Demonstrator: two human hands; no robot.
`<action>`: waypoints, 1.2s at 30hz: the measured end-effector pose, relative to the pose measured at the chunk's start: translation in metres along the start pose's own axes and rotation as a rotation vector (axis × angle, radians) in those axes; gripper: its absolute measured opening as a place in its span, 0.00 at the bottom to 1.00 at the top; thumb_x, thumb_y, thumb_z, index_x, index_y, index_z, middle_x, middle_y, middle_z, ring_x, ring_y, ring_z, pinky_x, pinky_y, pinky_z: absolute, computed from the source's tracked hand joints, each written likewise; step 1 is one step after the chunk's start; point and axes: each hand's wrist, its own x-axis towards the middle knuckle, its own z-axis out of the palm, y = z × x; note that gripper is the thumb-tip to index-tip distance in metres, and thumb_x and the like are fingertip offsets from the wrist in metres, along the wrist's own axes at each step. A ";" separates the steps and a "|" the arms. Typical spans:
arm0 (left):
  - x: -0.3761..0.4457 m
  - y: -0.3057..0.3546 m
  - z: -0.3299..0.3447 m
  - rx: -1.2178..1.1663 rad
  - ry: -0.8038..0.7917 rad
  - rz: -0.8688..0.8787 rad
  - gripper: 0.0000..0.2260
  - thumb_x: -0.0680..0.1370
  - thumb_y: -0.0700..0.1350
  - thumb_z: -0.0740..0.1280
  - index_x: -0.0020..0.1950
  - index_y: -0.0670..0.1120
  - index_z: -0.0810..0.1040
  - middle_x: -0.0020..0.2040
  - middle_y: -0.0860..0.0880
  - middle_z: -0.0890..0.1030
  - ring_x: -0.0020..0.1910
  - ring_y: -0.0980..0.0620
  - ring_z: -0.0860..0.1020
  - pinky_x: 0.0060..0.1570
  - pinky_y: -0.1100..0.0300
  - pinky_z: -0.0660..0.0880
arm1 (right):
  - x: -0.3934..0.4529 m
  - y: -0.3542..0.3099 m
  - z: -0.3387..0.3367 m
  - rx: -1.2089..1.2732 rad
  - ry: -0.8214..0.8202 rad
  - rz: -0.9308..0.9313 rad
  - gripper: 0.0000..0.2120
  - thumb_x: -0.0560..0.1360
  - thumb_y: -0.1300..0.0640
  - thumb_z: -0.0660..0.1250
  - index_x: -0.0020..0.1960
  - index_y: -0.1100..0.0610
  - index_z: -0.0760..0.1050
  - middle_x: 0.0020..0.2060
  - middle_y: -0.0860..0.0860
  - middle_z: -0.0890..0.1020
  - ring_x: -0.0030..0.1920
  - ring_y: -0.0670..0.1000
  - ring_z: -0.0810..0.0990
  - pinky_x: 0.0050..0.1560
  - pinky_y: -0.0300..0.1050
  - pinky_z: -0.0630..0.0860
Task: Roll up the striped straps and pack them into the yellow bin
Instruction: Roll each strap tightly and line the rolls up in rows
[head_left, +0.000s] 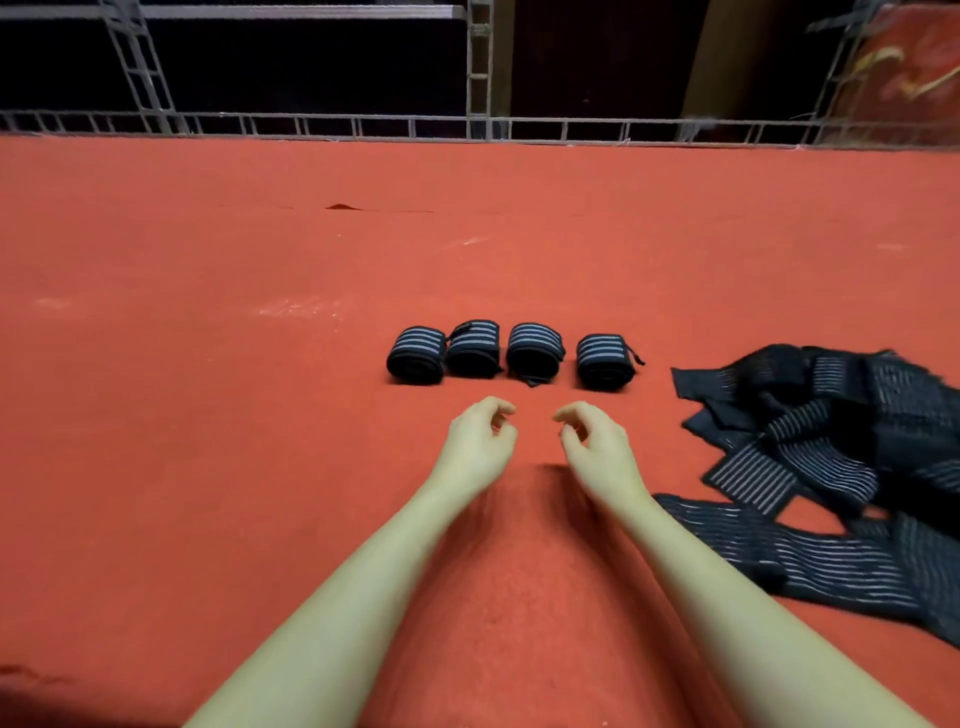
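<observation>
Both empty, loosely curled: the right hand (597, 441) lies nearer the unrolled strap pile (831, 467) than the left hand (480, 439).

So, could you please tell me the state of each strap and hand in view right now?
Four rolled straps: rolled up, standing in a row on the red carpet.
Loose straps: unrolled, heaped at the right.
Left hand: loosely curled, holds nothing.
Right hand: loosely curled, holds nothing.
Yellow bin: not in view.
</observation>
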 end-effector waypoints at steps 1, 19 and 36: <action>-0.009 0.006 0.009 0.003 -0.031 0.009 0.11 0.77 0.37 0.62 0.58 0.42 0.78 0.51 0.45 0.81 0.50 0.49 0.77 0.48 0.69 0.65 | -0.010 0.005 -0.012 -0.057 0.007 0.009 0.11 0.73 0.65 0.61 0.51 0.56 0.78 0.47 0.50 0.81 0.51 0.53 0.78 0.55 0.51 0.72; -0.066 0.051 0.127 0.195 -0.415 -0.045 0.30 0.76 0.45 0.65 0.75 0.48 0.58 0.69 0.46 0.70 0.68 0.42 0.65 0.68 0.50 0.61 | -0.062 0.064 -0.090 -0.290 -0.325 0.209 0.06 0.73 0.64 0.63 0.43 0.54 0.73 0.46 0.53 0.78 0.51 0.55 0.77 0.52 0.43 0.69; -0.042 -0.003 0.045 -0.049 0.196 -0.130 0.03 0.75 0.41 0.64 0.47 0.43 0.75 0.43 0.47 0.79 0.44 0.47 0.76 0.45 0.56 0.70 | -0.048 0.038 -0.046 -0.103 -0.172 0.004 0.07 0.74 0.54 0.69 0.44 0.50 0.71 0.42 0.44 0.76 0.47 0.50 0.76 0.55 0.53 0.71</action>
